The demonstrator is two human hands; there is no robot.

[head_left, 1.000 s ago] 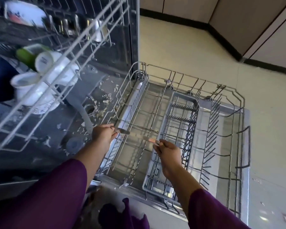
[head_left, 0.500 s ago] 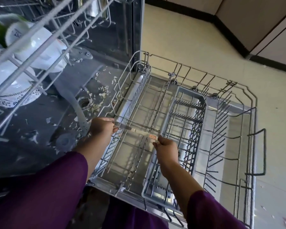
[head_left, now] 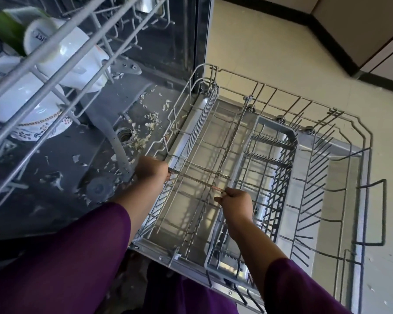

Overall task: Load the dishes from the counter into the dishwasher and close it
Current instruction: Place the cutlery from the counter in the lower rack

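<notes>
A thin, long metal utensil (head_left: 197, 182) is held level just above the wires of the pulled-out lower rack (head_left: 370, 141). My left hand (head_left: 151, 169) is closed on its left end at the rack's left wall. My right hand (head_left: 235, 201) pinches its right, pinkish end beside the grey cutlery basket (head_left: 277, 124). The lower rack holds no dishes that I can see. Overhead at the left, the upper rack (head_left: 55, 71) carries white cups (head_left: 66, 51), a green cup (head_left: 5, 26) and a patterned bowl (head_left: 32, 125).
The dishwasher tub floor (head_left: 55, 177) is dark and strewn with food scraps around the grey spray arm (head_left: 114, 137). Beige floor (head_left: 270, 53) and cabinet bases with a black kickboard (head_left: 331, 48) lie beyond the rack. A rack handle (head_left: 382, 211) juts out at the right.
The view has shifted toward the lower rack, pushing the upper rack further to the top left. Both hands keep hold of the utensil, which sits slightly lower over the rack.
</notes>
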